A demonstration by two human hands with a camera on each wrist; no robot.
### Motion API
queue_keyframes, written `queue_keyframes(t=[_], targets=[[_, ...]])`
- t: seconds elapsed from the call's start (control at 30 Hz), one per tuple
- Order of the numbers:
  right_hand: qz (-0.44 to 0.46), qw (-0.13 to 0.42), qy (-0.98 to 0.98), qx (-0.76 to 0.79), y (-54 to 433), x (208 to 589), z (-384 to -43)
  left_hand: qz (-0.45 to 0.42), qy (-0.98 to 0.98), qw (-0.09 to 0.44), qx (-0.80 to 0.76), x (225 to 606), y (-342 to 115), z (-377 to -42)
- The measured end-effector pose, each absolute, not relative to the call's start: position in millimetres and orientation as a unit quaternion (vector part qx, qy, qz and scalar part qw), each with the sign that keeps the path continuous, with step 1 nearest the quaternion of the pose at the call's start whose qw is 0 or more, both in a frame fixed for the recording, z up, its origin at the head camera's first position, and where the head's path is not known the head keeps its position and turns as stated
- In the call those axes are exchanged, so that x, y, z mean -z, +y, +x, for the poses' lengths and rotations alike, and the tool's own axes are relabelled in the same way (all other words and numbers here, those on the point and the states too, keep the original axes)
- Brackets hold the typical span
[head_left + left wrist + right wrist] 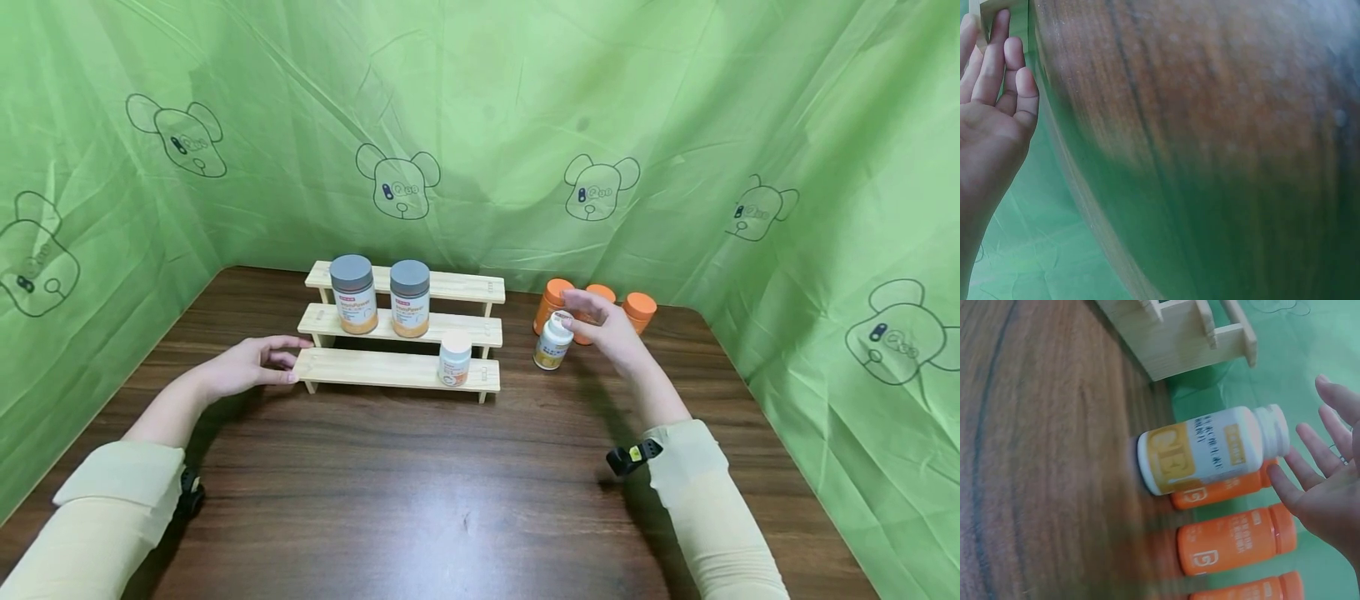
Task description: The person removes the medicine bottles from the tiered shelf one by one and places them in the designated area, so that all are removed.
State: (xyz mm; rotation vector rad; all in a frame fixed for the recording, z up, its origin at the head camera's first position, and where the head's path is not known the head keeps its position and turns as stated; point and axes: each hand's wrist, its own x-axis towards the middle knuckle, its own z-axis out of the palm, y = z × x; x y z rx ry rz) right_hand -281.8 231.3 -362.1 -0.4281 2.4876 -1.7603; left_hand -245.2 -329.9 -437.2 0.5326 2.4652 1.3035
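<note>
My left hand (243, 367) is at the left end of a three-step wooden display rack (397, 369), fingertips and thumb at the lowest step; the fingers look relaxed in the left wrist view. My right hand (611, 333) is beside the cap of a white supplement bottle (1200, 450) with a yellow label, which stands on the table right of the rack. The right fingers (1316, 450) are spread, and whether a fingertip touches the cap I cannot tell. Behind that bottle stand three orange bottles (1229, 540), partly hidden by my hand in the head view.
Two grey-lidded jars (354, 296) stand on the rack's middle step. A small white bottle (454, 360) is on the right part of the lowest step. Green cloth (495, 100) printed with mouse heads hangs around the dark wooden table (420, 500).
</note>
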Motion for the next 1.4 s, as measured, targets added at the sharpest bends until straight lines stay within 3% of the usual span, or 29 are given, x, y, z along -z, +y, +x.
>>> queue_keyframes(t=[1.4], targets=[[-0.236, 0.032, 0.771, 0.591, 152.1, 282.2, -265.5, 0.187, 0.859, 0.145, -0.454, 438.8, -330.6, -245.5]])
